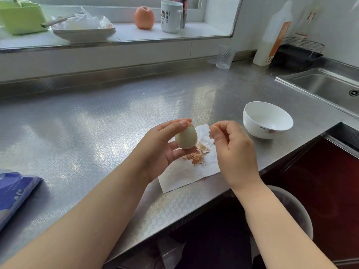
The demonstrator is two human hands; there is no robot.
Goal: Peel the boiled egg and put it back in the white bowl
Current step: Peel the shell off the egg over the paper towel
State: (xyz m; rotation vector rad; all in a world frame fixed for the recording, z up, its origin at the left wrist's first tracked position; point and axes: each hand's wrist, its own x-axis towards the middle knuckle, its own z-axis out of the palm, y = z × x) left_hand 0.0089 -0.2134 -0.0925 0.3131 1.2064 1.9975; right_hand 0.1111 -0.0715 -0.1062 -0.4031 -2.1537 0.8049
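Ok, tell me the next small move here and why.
Probably drop the shell fragment pinched in the right hand onto the paper towel with the other shell pieces. Then pick off the bit still at the top of the egg, held by the left hand.

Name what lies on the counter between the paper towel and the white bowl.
Nothing: the head view shows bare steel counter between the paper towel and the white bowl.
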